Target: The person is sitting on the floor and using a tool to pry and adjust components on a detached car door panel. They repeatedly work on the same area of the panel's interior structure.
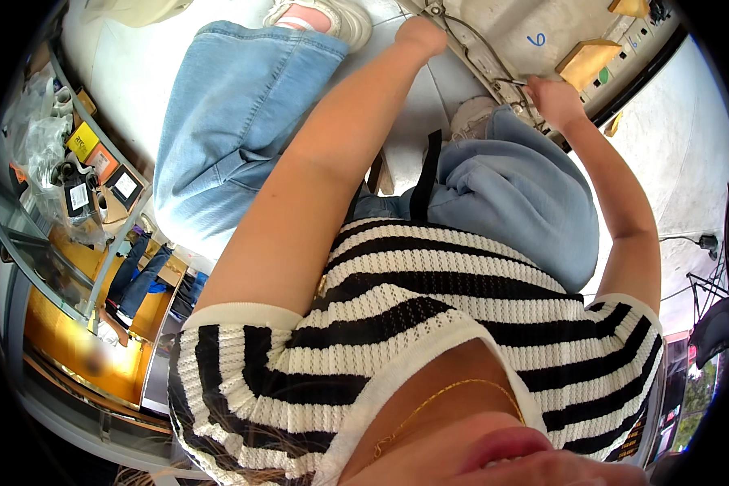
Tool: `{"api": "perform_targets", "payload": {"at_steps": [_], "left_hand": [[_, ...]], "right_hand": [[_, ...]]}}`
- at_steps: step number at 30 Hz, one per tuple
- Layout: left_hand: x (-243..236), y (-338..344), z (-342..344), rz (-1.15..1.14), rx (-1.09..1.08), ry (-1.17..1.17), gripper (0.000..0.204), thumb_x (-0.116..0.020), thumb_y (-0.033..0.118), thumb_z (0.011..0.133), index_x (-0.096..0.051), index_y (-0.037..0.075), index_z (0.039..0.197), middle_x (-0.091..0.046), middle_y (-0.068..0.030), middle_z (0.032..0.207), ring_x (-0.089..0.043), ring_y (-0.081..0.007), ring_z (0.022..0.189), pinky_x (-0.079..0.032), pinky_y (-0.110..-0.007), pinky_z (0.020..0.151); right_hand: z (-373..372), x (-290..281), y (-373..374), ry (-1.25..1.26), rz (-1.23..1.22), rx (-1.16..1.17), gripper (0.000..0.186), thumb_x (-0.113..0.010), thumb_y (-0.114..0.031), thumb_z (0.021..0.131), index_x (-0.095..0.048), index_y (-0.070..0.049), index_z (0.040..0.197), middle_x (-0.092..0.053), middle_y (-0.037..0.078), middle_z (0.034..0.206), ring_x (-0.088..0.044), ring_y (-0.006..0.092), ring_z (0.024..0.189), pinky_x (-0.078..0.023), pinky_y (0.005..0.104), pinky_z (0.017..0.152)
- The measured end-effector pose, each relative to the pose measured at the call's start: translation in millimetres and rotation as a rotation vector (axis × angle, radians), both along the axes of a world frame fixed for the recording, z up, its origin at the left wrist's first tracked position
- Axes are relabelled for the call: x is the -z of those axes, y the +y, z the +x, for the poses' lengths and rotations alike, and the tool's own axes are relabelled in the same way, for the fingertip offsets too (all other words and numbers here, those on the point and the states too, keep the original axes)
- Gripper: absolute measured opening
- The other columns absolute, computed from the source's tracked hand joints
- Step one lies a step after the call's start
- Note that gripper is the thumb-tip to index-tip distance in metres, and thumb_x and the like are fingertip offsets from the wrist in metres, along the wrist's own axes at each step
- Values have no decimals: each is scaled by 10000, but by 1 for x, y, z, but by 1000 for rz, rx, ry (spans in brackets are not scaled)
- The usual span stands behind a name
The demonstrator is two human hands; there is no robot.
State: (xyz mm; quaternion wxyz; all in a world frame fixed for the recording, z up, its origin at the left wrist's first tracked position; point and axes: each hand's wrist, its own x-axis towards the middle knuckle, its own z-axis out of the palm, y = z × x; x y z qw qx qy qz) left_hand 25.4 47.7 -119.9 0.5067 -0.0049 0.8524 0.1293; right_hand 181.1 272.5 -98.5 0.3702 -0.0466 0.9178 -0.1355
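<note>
A large beige panel (555, 20) with a dark outer edge lies across the top right, in front of my knees. A dark cable runs along its near metal edge. My right hand (557, 105) is closed on a slim metal-tipped tool (513, 81), whose tip points left toward the cable (479, 36). Its exact kind is too small to tell. Curled at the panel's left edge is my left hand (423, 37); its fingertips and whatever they hold are hidden. Close to my right hand, a tan foam-like block (590, 63) is fixed to the panel.
My jeans-covered legs (235, 121) are bent on either side, above a pale tiled floor (121, 69). On the left stands a glass-and-metal display case (97, 275) with small boxes (101, 162) and plastic bags. Another person's legs (142, 271) show beyond it.
</note>
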Motion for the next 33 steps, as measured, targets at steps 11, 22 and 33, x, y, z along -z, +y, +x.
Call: {"api": "perform_targets", "payload": {"at_steps": [11, 22, 33], "left_hand": [[7, -1, -4, -17, -23, 0, 250, -521, 200, 744, -660, -3, 791, -663, -147, 791, -653, -241, 720, -503, -329, 711], [-1, 2, 0, -96, 41, 23, 350, -590, 359, 820, -668, 25, 750, -661, -76, 719, -603, -206, 587, -490, -329, 576], [11, -5, 4, -77, -67, 36, 334, -582, 346, 819, -670, 33, 743, -666, -63, 740, -604, -203, 601, -485, -336, 582]], "right_hand": [[-12, 10, -10, 135, -55, 66, 300, -424, -339, 920, -538, -69, 856, -625, 145, 732, -607, 338, 726, -475, 445, 631], [-20, -3, -24, 12, -24, 102, 320, -413, -339, 922, -585, -76, 860, -638, 150, 801, -607, 332, 785, -471, 439, 685], [-34, 9, -12, 1, -56, -86, 302, -423, -319, 915, -592, -75, 860, -630, 147, 802, -598, 342, 808, -471, 439, 708]]}}
